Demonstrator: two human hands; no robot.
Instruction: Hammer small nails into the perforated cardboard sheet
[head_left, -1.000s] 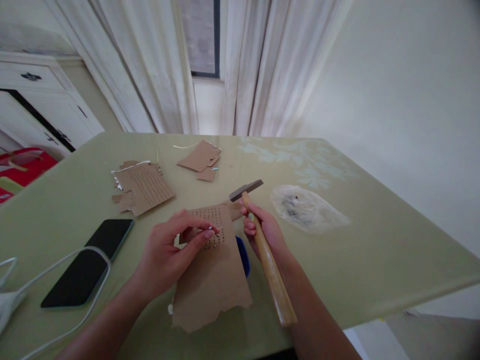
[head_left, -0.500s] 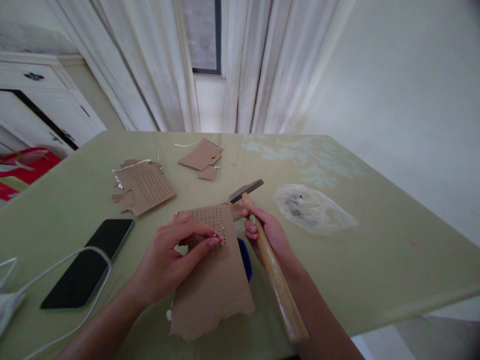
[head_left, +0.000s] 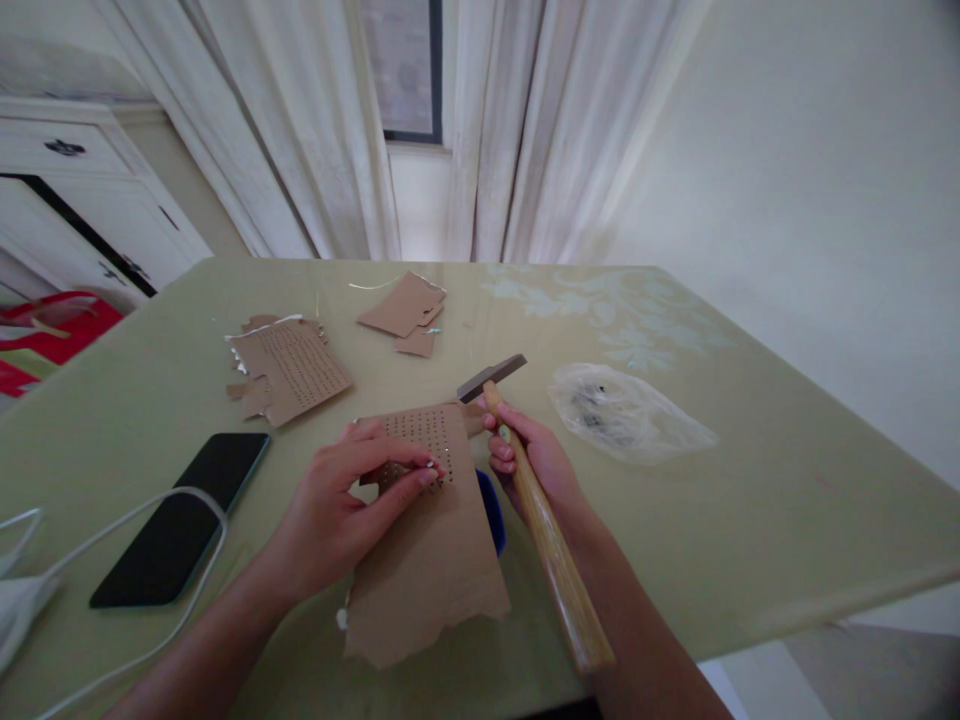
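A torn cardboard sheet (head_left: 427, 570), punched with rows of small holes, lies on the bench (head_left: 750, 530). Over those holes, the left hand (head_left: 351, 490) has its grip pinched together, thumb against fingertip, on what looks like a tiny nail (head_left: 430, 464); whether its point touches the sheet I can't make out. Just right of the sheet, the right hand (head_left: 541, 458) has its grip wrapped round the wooden handle of a hammer (head_left: 544, 528), close under the metal head. I'd expect the hammer to be stiff and head-heavy, its glossy handle a little slick; taken lower down, it would swing harder. The nail must be light, hard and easily dropped, best pinched just below its head. The sheet looks light and bendy, likeliest to tear at its ragged near edge, so steady it by the flat middle.
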